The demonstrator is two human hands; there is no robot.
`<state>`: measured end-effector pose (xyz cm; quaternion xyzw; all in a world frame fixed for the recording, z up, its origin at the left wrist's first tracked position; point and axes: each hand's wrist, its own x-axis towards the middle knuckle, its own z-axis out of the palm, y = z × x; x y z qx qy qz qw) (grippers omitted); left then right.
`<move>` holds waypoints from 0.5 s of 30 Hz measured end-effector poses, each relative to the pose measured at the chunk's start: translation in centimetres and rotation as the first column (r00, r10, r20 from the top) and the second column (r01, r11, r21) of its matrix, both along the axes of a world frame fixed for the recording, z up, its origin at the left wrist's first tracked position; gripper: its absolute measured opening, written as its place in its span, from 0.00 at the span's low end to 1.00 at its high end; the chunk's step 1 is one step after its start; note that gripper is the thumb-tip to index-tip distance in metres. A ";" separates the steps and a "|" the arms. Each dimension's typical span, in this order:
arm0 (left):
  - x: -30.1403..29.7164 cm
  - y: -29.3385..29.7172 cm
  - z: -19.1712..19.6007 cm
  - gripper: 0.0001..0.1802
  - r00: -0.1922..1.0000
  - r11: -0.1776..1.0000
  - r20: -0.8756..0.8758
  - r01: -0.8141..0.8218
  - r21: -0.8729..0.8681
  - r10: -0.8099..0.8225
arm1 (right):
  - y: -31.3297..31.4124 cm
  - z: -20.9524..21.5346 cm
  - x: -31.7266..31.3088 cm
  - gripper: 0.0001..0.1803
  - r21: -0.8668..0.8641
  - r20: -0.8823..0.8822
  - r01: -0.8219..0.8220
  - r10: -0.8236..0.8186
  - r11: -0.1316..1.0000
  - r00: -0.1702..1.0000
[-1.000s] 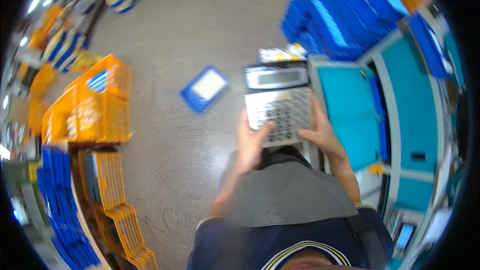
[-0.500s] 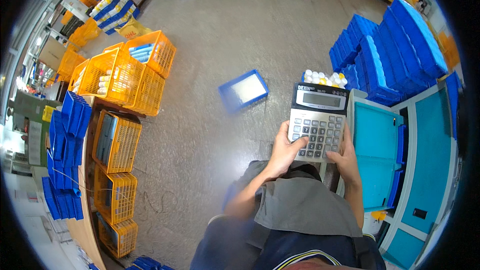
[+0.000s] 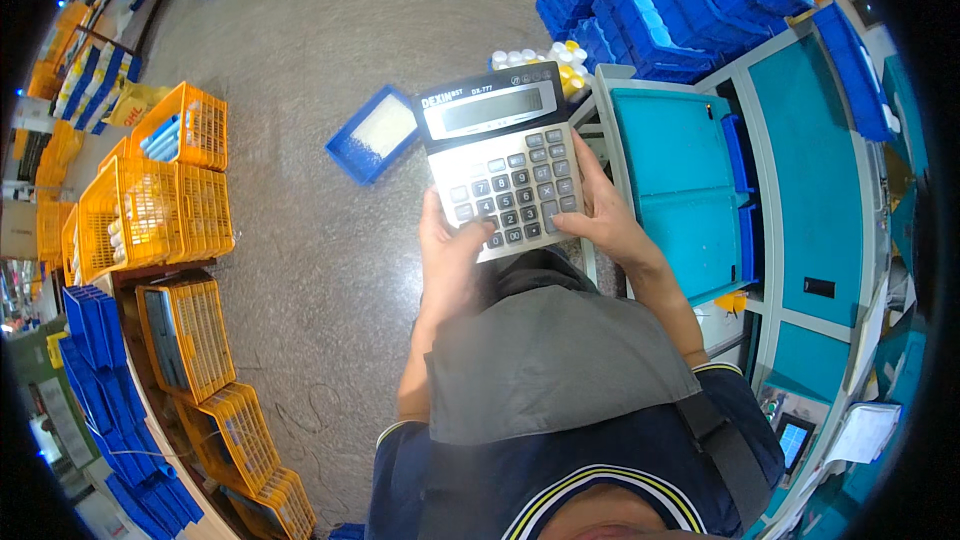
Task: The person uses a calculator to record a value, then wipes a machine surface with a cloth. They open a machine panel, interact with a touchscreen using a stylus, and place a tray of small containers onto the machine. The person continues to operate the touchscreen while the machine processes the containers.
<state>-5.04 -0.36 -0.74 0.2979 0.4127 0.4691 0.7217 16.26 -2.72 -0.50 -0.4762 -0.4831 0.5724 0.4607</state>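
Observation:
A large silver and black desk calculator (image 3: 500,155) is held up in front of my body, its keys facing me. My left hand (image 3: 452,245) grips its lower left edge, the thumb lying over the keys at the bottom left. On the other side, my right hand (image 3: 605,215) wraps the right edge with its thumb at the lower right keys. Nothing shows on the grey display that I can make out. Fingers under the calculator are hidden.
Beyond the calculator, a blue tray (image 3: 345,155) of white material lies on the floor near white- and yellow-capped bottles (image 3: 572,55). Stacked blue bins (image 3: 650,0) and a teal cabinet (image 3: 680,195) stand to the right. Orange crates (image 3: 190,210) line the left.
The view has swung, so the surroundings sit further left and higher. The calculator appears larger and closer, slightly tilted, still between both hands.

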 end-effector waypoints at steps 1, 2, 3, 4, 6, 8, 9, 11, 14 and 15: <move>0.2 0.0 0.0 0.33 1.000 1.000 -0.015 0.003 0.009 -0.002 | 0.0 0.0 0.1 0.60 0.008 0.007 -0.004 0.004 1.000 1.000; 0.3 -0.1 0.0 0.33 1.000 1.000 -0.030 0.007 0.019 -0.007 | 0.0 -0.1 0.2 0.60 -0.003 0.017 0.009 -0.009 1.000 1.000; 0.5 -0.1 0.1 0.33 0.999 1.000 -0.034 0.009 0.028 -0.008 | -0.2 -0.1 0.4 0.60 0.009 -0.002 -0.001 0.001 1.000 1.000; 0.6 -0.2 0.1 0.33 0.999 0.999 -0.036 0.011 0.038 -0.010 | -0.3 -0.1 0.5 0.61 0.003 -0.016 0.006 -0.006 1.000 1.000; 0.8 -0.2 0.2 0.32 0.998 0.998 -0.065 0.021 0.052 -0.018 | -0.6 -0.1 0.8 0.61 -0.008 -0.048 0.013 -0.013 1.000 0.999; 1.0 -0.3 0.4 0.32 0.994 0.997 -0.111 0.032 0.069 -0.024 | -0.9 0.0 1.1 0.62 0.000 -0.082 0.007 -0.007 1.000 0.997; 1.2 -0.3 0.5 0.32 0.994 0.997 -0.109 0.029 0.076 -0.021 | -1.1 0.2 1.4 0.63 0.005 -0.116 -0.006 0.007 1.000 0.993; 1.4 -0.6 0.7 0.32 0.998 0.998 -0.057 0.032 0.059 -0.028 | -1.2 0.5 1.7 0.64 -0.026 -0.134 -0.005 0.002 1.000 0.991; 1.5 -0.7 0.9 0.31 0.999 0.998 -0.038 0.040 0.050 -0.038 | -1.4 1.0 2.2 0.64 -0.049 -0.206 -0.026 0.015 0.998 0.978; 1.4 -0.5 0.8 0.31 0.999 0.998 -0.043 0.035 0.057 -0.032 | -1.4 1.1 2.1 0.64 -0.061 -0.219 -0.027 0.013 0.998 0.976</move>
